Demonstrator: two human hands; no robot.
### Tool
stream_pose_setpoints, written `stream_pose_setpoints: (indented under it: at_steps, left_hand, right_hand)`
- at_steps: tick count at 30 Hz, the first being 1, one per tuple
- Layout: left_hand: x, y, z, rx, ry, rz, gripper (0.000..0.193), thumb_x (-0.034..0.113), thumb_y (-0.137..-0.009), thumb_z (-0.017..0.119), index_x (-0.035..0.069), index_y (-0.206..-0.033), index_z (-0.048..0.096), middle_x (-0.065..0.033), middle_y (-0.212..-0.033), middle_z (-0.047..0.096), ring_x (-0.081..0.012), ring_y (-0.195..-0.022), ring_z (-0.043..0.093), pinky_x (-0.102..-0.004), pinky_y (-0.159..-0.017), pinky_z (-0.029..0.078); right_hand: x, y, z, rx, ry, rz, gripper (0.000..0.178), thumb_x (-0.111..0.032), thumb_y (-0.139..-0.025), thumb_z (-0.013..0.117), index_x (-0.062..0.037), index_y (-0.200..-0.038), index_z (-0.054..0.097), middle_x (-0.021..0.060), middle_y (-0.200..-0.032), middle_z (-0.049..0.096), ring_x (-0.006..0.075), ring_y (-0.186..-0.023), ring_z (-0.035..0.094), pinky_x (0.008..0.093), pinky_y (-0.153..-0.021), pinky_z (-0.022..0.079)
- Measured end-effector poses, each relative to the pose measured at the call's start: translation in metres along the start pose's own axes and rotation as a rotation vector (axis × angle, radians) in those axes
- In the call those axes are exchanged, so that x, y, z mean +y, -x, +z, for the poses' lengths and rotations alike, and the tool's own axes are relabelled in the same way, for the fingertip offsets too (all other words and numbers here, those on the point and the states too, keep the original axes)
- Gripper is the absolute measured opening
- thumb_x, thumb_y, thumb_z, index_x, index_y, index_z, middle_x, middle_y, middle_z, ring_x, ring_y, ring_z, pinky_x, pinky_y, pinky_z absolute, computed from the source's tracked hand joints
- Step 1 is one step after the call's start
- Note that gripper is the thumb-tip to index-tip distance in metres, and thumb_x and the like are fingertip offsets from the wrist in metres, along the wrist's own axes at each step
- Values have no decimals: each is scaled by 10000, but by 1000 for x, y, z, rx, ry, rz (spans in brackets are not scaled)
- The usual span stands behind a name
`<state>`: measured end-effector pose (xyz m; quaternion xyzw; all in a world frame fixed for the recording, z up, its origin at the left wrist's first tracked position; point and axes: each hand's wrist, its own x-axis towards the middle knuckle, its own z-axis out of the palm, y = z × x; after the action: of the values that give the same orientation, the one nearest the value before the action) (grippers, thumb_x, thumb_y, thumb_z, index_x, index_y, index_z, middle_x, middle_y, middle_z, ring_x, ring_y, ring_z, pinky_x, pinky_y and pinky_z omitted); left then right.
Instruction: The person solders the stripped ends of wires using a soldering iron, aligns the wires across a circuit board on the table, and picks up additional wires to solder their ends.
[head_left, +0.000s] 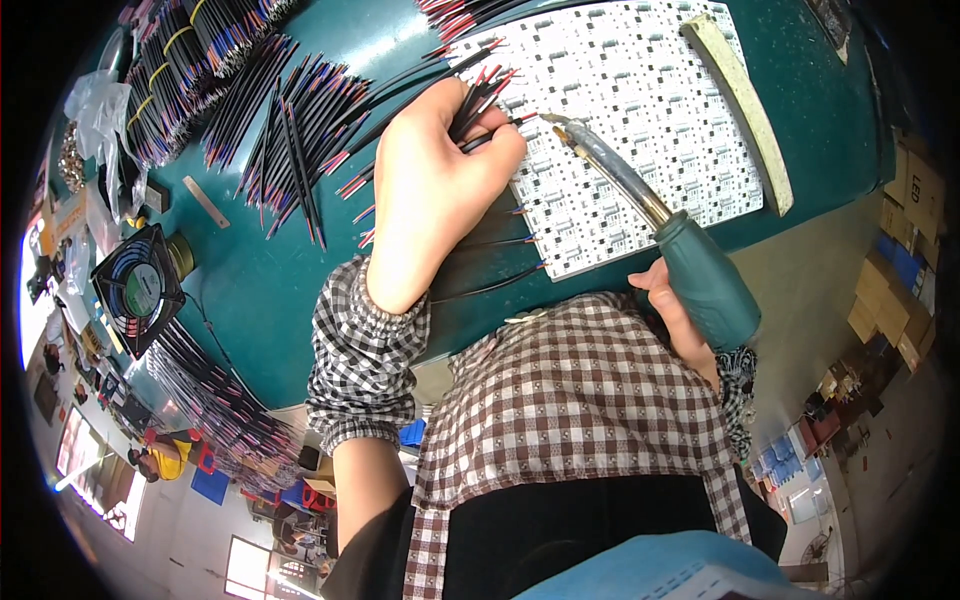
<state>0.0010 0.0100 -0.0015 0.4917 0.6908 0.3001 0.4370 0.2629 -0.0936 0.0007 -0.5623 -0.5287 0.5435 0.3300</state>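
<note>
My left hand (pixel 430 170) is closed round several black wires (pixel 478 100) with red ends, over the left edge of a white circuit board panel (pixel 640 130). One wire pokes out past my thumb, its red end over the panel. Close to that end is the tip of a soldering iron (pixel 712 275) with a metal shaft and a green handle. My right hand (pixel 675 315) grips the handle from behind and is partly hidden by it. Along the panel's left edge, a few black wires (pixel 490 288) reach in with their ends on the board.
A curved pale strip (pixel 740 115) lies across the panel's right side. Loose wires (pixel 305 130) and banded wire bundles (pixel 190 60) cover the green table's (pixel 270 320) far left. A small black fan (pixel 138 288) stands at the left edge, more wires (pixel 215 400) beside it. Cardboard boxes (pixel 890 300) sit right.
</note>
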Motion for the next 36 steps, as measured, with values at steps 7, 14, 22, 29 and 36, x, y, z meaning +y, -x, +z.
stream_pose_setpoints:
  at_steps: [7,14,22,29,36]
  left_hand:
    - [2,-1,0,12,-19,13,177,137,-712,652,-20,-779,605,-95,-707,662,-149,-640,629,-285,-643,493]
    - [2,4,5,87,15,47,158,104,-714,667,-23,-753,582,-108,-687,657,-166,-607,633,-292,-613,497]
    - [-1,5,9,114,32,63,167,105,-714,673,-20,-744,567,-112,-648,636,-170,-576,618,-296,-590,491]
    - [1,8,11,135,31,58,159,90,-713,671,-12,-728,549,-96,-600,599,-138,-531,568,-282,-555,472]
    - [0,9,14,161,37,75,173,78,-716,677,-10,-713,528,-88,-587,586,-128,-518,541,-278,-546,462]
  right_hand:
    - [-21,-9,7,59,-234,33,532,28,-801,727,93,-1260,467,224,-1042,666,266,-952,683,359,-812,582]
    - [-4,-7,2,-29,-211,-51,507,15,-814,721,109,-1242,466,226,-1033,666,272,-951,681,361,-805,590]
    - [-18,-12,5,-54,-108,18,387,-99,-876,653,78,-1187,505,208,-1072,612,259,-993,634,361,-813,579]
    - [-13,-10,6,2,-108,-8,541,17,-798,741,97,-1257,467,233,-1020,671,256,-913,692,354,-788,589]
    - [-14,-10,7,16,-110,2,548,18,-800,739,98,-1264,458,240,-1018,671,254,-903,694,353,-785,589]
